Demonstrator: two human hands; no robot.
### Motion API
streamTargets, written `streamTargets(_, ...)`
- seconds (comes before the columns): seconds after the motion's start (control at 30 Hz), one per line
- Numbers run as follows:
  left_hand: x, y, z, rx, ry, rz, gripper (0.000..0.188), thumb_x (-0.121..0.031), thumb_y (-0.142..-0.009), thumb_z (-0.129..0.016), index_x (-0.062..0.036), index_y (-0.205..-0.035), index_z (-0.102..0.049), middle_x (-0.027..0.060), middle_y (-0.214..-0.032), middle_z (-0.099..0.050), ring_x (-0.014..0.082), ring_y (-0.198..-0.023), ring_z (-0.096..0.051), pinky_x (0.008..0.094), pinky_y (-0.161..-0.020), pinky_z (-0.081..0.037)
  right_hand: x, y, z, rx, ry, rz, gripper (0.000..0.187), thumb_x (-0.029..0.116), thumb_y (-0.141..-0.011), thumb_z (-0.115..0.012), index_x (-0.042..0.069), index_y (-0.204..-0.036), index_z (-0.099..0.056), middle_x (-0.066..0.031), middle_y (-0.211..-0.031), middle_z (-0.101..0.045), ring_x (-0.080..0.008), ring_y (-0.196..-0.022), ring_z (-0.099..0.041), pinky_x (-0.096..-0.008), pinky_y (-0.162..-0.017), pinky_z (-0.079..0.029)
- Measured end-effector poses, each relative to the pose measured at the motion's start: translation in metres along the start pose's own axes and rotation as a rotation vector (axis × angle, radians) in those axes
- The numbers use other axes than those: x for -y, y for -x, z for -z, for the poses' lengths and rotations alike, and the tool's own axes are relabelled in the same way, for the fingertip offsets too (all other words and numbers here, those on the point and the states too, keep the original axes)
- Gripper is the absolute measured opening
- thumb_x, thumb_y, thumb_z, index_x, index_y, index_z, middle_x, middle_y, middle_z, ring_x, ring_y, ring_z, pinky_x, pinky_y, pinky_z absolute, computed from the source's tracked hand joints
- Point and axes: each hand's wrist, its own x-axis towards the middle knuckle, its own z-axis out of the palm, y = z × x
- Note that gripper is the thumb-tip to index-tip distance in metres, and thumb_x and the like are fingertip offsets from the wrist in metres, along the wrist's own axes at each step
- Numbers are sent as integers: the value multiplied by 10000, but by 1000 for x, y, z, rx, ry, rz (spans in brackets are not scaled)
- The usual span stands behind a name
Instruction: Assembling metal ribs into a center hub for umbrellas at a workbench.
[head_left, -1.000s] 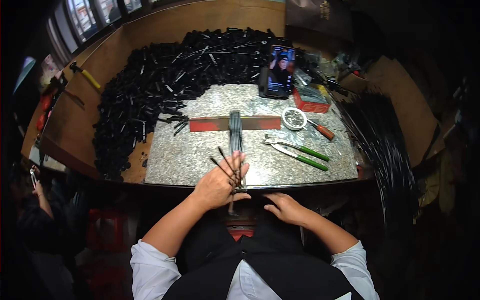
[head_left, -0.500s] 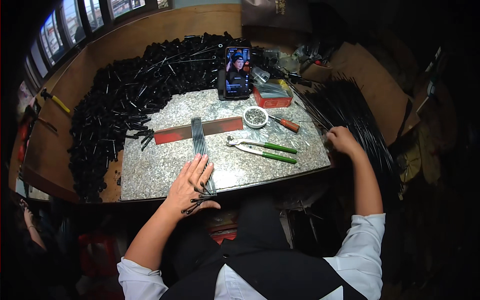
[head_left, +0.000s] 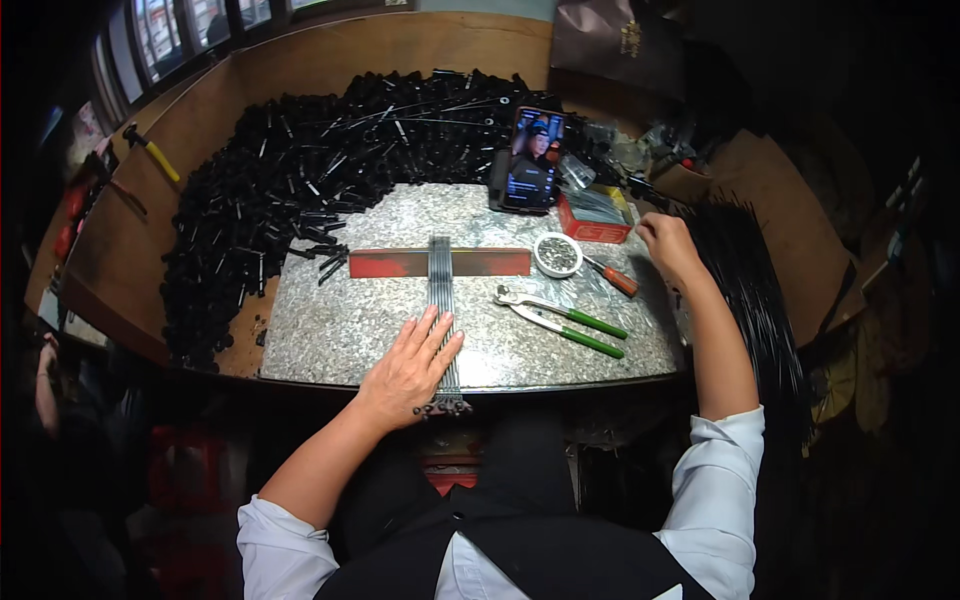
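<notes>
My left hand (head_left: 408,368) lies flat with its fingers stretched out at the front edge of the speckled stone slab (head_left: 330,335). Under and beside those fingers runs a row of thin dark rods (head_left: 440,285), side by side. Their far ends rest across a flat red bar (head_left: 385,263), and their black-tipped near ends stick out past the slab edge. At the slab's right edge, my right hand (head_left: 668,246) is closed, fingertips pinched together next to a red box (head_left: 600,232); anything between them is too small to make out.
Green-handled pincers (head_left: 565,325), a white bowl of small metal bits (head_left: 557,256) and an orange-handled screwdriver (head_left: 618,280) lie on the slab. A phone (head_left: 533,165) stands behind. Black parts (head_left: 240,200) heap at left; long black rods (head_left: 755,290) lie at right.
My right hand has moved away from the long black rods, up beside the red box. The rods' black tips, fanned around my left hand before, now sit in a row. The view has shifted.
</notes>
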Motion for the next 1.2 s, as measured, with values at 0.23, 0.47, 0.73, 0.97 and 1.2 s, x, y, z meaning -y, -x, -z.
streamTargets(0.23, -1, 0, 3, 59, -11, 32, 661, -146, -787, -557, -4, -1396, -344, 226, -1435, -333, 400, -1364, -260, 552, -1077, -244, 2, -64, -47, 149, 230, 80, 172, 111, -764, -672, 45, -922, -692, -179, -867, -655, -352, -840, -633, -397, -759, -505)
streamTargets(0.47, -1, 2, 2, 8, 27, 46, 669, -213, -788, -604, 3, -1378, -374, 228, -1432, -338, 424, -1334, -299, 556, -1063, -272, 0, -77, -48, 243, 335, 156, 214, 102, -723, -703, 69, -935, -709, -175, -863, -667, -332, -845, -643, -384, -766, -510)
streamTargets(0.73, 0, 1, -1, -16, -22, 28, 651, -199, -791, -595, 2, -1373, -383, 231, -1429, -341, 420, -1329, -310, 546, -1073, -261, 3, -81, -44, 415, 370, 77, 231, 97, -731, -692, 75, -962, -687, -155, -1000, -655, -326, -948, -620, -390, -787, -505)
streamTargets(0.97, 1, 2, -1, -9, 29, 35, 768, -317, -747, -677, -7, -1380, -373, 220, -1431, -342, 403, -1348, -284, 529, -1077, -264, 6, -61, -30, 144, 262, 313, 67, 43, -762, -616, 15, -809, -577, -159, -859, -598, -349, -858, -593, -419, -736, -470)
streamTargets(1.2, -1, -5, 5, 51, 47, 25, 892, -383, -685, -745, -37, -1402, -343, 196, -1449, -322, 401, -1356, -266, 522, -1078, -266, 36, -51, -31, -59, 153, 394, 89, 17, -773, -582, 17, -857, -553, -161, -863, -583, -353, -870, -579, -428, -734, -464)
